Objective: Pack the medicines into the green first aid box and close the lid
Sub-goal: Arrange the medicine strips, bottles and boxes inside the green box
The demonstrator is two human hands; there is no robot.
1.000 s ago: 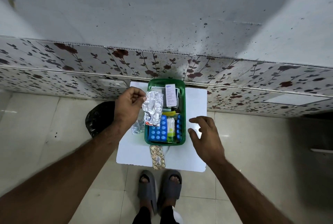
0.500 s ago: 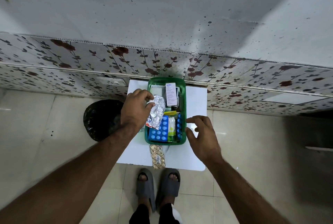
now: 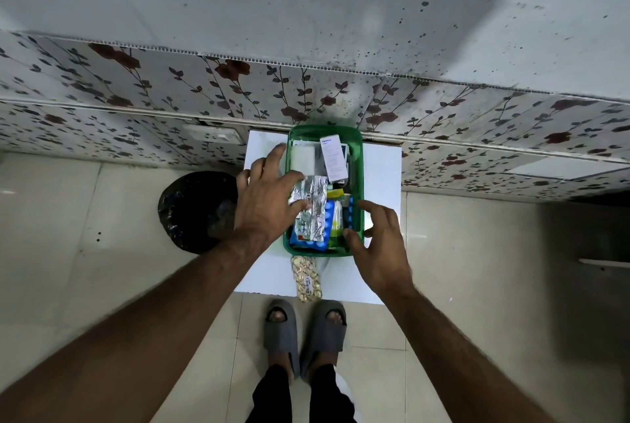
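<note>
The green first aid box (image 3: 358,163) stands open on a small white table (image 3: 381,180), filled with packets. A silver foil blister strip (image 3: 312,209) lies in it on top of a blue blister pack (image 3: 308,243), beside a white carton (image 3: 332,158). My left hand (image 3: 267,199) is spread over the box's left rim, thumb and forefinger touching the foil strip. Over the box's near right corner, my right hand (image 3: 378,245) has its fingers apart and brushes the rim. A gold blister strip (image 3: 306,277) lies on the table just in front of the box.
A black bin bag (image 3: 194,211) sits on the floor left of the table. A floral-panelled wall (image 3: 341,99) runs right behind the table. My feet in grey slippers (image 3: 303,330) stand at the table's near edge on a tiled floor.
My left hand has carried the foil strip from the box's left side down into the box and spread its fingers. The right hand has moved in to the box's right rim.
</note>
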